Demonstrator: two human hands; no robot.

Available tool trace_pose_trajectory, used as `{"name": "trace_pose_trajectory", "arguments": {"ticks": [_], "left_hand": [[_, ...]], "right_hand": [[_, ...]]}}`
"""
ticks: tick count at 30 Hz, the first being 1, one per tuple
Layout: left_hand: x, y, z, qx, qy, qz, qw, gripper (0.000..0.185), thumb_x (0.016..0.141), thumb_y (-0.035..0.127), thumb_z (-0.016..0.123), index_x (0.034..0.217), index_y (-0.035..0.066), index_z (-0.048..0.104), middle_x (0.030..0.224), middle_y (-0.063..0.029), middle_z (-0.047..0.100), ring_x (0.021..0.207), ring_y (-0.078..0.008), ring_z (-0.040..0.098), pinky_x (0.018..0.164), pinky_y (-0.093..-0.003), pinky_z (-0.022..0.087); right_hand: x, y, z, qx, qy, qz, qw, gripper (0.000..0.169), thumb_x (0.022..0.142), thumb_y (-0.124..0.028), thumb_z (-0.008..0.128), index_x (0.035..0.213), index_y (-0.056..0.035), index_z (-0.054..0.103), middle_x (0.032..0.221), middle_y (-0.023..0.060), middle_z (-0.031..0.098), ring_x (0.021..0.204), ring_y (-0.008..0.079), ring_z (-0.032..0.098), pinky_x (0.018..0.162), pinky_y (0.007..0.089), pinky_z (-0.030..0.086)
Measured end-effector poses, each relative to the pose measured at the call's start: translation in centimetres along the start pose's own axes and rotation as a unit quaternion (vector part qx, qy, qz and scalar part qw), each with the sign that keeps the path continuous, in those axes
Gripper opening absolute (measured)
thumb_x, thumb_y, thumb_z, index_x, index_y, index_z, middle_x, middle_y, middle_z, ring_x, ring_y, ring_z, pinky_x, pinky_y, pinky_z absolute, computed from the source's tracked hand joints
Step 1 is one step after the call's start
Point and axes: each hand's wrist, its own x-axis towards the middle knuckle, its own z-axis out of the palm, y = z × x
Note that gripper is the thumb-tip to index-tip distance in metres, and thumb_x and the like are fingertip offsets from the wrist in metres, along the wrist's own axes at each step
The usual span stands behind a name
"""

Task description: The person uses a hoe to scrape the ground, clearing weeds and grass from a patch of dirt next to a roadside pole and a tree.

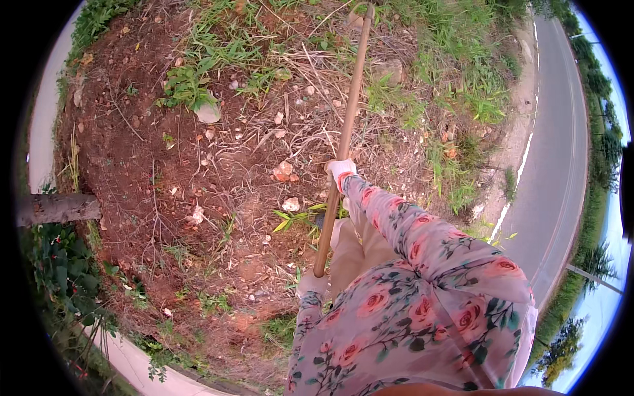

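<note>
A long wooden tool handle [349, 114] runs diagonally up the picture. Its metal head [365, 7], seemingly a hoe's, lies among the weeds at the top edge, too small and cut off to make out fully. My right hand [342, 168], in a pale glove, grips the shaft near its middle. Lower down, my left hand [312, 283], also gloved, closes around the butt end. Beneath the shaft are dry cut stalks [317, 119], reddish soil and loose stones. Beside my shoe [320, 220] a leafy green shoot [292, 218] stands.
Green grass [455, 59] grows toward the asphalt road [554, 148] on the right. At left, a tree trunk [59, 209] rises from the bank near a pale paved strip [44, 128]. A flat stone [208, 113] and an orange rock [283, 171] lie on the soil.
</note>
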Motion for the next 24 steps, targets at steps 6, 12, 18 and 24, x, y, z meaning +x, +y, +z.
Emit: {"name": "trace_pose_trajectory", "arguments": {"ticks": [6, 12, 18, 24], "left_hand": [[5.1, 11.6, -6.2, -0.042, 0.055, 0.062, 0.996, 0.041, 0.079, 0.038, 0.059, 0.108, 0.009, 0.064, 0.098, -0.0189, 0.067, 0.095, -0.0373, 0.064, 0.083, -0.0461, 0.050], [3.4, 10.3, -2.4, -0.046, -0.021, 0.078, 0.996, 0.038, 0.080, 0.032, 0.056, 0.110, 0.010, 0.063, 0.101, -0.0205, 0.066, 0.097, -0.0377, 0.063, 0.084, -0.0470, 0.049], [-2.9, -5.4, 0.4, 0.039, -0.121, -0.117, 0.985, 0.042, 0.078, 0.032, 0.056, 0.117, 0.018, 0.062, 0.103, -0.0187, 0.066, 0.100, -0.0362, 0.063, 0.086, -0.0449, 0.049], [-2.8, -19.6, 1.4, 0.038, -0.128, 0.042, 0.990, 0.041, 0.079, 0.040, 0.057, 0.114, 0.019, 0.063, 0.100, -0.0158, 0.068, 0.095, -0.0353, 0.065, 0.082, -0.0445, 0.051]], "right_hand": [[1.6, -18.9, -1.7, 0.067, 0.013, -0.099, 0.993, 0.012, 0.072, -0.008, 0.065, 0.071, 0.0008, 0.057, 0.061, 0.0137, 0.059, 0.049, 0.0247, 0.059, 0.049, 0.0366, 0.055], [7.2, -10.8, -6.4, -0.114, 0.053, -0.028, 0.992, 0.010, 0.071, -0.006, 0.063, 0.072, 0.0031, 0.058, 0.060, 0.0144, 0.060, 0.053, 0.0259, 0.062, 0.049, 0.0379, 0.056], [-4.8, 8.6, -0.7, -0.167, 0.046, 0.079, 0.982, 0.012, 0.072, -0.012, 0.065, 0.075, -0.0005, 0.064, 0.061, 0.0130, 0.061, 0.056, 0.0261, 0.063, 0.053, 0.0404, 0.052], [-5.5, 19.5, -1.6, -0.133, -0.002, 0.180, 0.975, 0.015, 0.076, -0.015, 0.063, 0.080, -0.0007, 0.065, 0.073, 0.0137, 0.065, 0.063, 0.0271, 0.065, 0.058, 0.0389, 0.051]]}}
